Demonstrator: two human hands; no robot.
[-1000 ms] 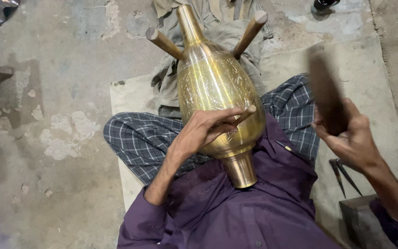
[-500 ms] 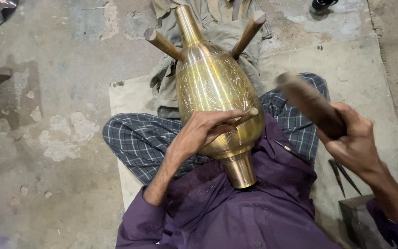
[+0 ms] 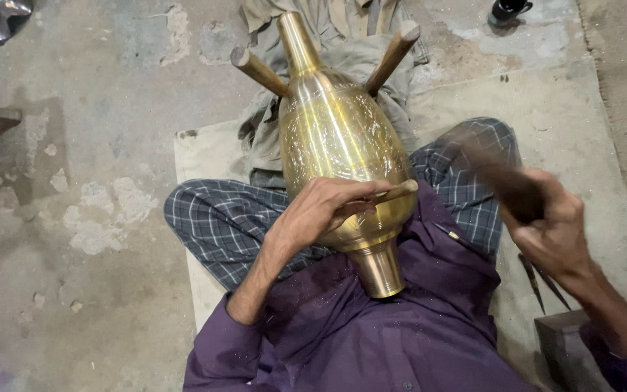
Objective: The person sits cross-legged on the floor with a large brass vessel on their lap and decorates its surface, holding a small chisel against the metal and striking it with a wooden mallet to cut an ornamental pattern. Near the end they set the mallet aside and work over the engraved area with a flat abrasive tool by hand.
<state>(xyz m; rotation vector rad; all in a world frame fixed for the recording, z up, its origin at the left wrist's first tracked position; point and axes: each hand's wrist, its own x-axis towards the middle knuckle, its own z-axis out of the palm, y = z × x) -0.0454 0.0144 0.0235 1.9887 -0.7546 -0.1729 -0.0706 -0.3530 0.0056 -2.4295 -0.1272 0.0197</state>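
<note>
Left hand (image 3: 321, 214) is pinching a thin punch (image 3: 390, 194) against the brass vase (image 3: 339, 145), tip pointing toward 3 o'clock. Right hand (image 3: 546, 225) is clenched round a blurry mallet (image 3: 495, 174), off at 3 o'clock. Vase lies across the lap, long axis 12 to 6, neck propped on two wooden pegs (image 3: 395, 54).

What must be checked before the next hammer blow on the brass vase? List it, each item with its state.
1. Left hand presses the punch tool against the brass vase: ok.
2. Vase neck rests between the two wooden pegs: ok.
3. Vase base lies on the lap: ok.
4. Right hand grips the hammer: ok, though blurred.
5. Punch tip sits on the intended mark: cannot tell.
6. Left fingers clear of the punch's struck end: cannot tell.
</note>
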